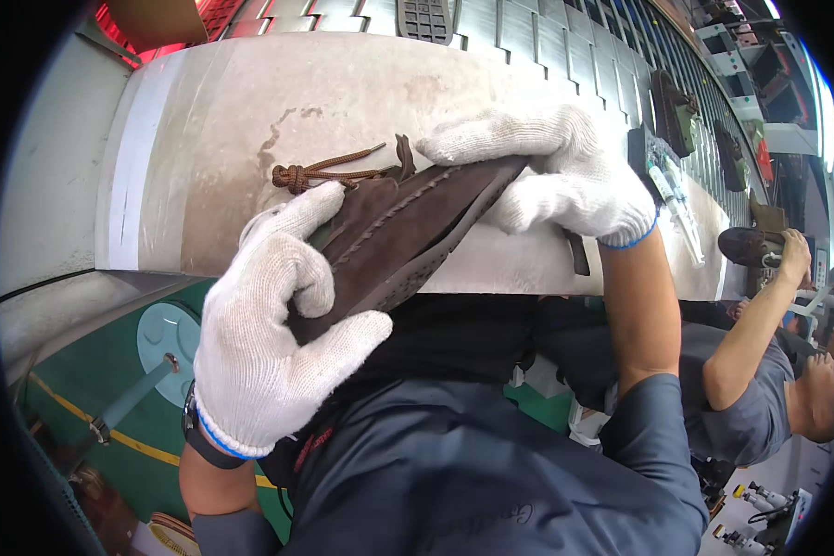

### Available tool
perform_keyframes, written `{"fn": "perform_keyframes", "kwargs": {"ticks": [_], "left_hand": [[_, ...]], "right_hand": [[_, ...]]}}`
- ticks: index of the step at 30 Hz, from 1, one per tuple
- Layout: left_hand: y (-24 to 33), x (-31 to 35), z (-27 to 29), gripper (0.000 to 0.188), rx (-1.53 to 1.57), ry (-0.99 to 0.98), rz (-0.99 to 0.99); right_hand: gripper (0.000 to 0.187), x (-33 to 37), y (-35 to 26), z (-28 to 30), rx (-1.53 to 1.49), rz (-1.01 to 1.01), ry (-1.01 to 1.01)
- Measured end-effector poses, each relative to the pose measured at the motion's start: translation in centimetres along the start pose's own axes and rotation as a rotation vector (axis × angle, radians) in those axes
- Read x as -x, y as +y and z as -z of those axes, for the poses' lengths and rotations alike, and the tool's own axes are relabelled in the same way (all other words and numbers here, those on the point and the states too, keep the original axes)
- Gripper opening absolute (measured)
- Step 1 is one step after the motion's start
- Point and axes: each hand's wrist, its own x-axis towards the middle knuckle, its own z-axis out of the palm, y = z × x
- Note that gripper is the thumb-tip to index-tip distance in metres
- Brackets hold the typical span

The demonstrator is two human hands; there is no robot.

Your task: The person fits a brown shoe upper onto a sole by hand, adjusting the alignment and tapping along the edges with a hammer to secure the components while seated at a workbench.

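Note:
A dark brown suede shoe (394, 232) is held slantwise between my hands over the front edge of the worktable. A raised stitched seam runs along it, and a dark slit shows along its lower side. My left hand (278, 306), in a white knit glove, is closed around the lower left end. My right hand (565, 171), gloved alike, pinches the upper right end between thumb and fingers. Brown laces (320, 174), tied in a knot, stick out beyond the shoe's far side onto the table. The glove covers part of the lower left end.
The pale, stained worktable (222, 111) lies under the shoe. Behind it runs a metal slat conveyor (519, 37) carrying a shoe sole (424, 20) and dark shoes (674, 111). Syringe-like tubes (676, 199) lie to the right. A co-worker (751, 380) holds another shoe at far right. A round stool (167, 347) stands lower left.

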Motion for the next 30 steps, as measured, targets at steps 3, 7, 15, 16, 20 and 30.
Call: {"fn": "perform_keyframes", "kwargs": {"ticks": [3, 7, 15, 16, 20, 30], "left_hand": [[0.0, -0.2, 0.2, 0.05, -0.002, -0.028, 0.01], [-0.4, -0.4, 0.0, 0.049, 0.004, -0.023, -0.007], [0.6, -0.2, -0.6, 0.042, 0.099, 0.0, 0.105], [0.5, -0.1, -1.4, 0.042, 0.048, 0.013, 0.006], [0.3, -0.1, -3.1, 0.046, -0.011, 0.037, -0.045], [0.1, -0.4, -3.0, 0.046, -0.094, 0.027, -0.119]], "right_hand": [[0.079, -0.5, 0.2, 0.4, -0.266, -0.039, 0.026], [0.067, -1.5, -0.3, 1.3, -0.251, -0.262, -0.107], [0.063, -0.6, -1.9, 0.1, -0.037, -0.389, 0.164], [0.063, -0.3, -1.4, -0.7, -0.037, -0.389, 0.167], [0.053, -0.9, -1.9, -3.9, -0.059, -0.371, 0.506], [0.051, -1.0, 0.0, -7.2, 0.299, -0.141, 0.8]]}}
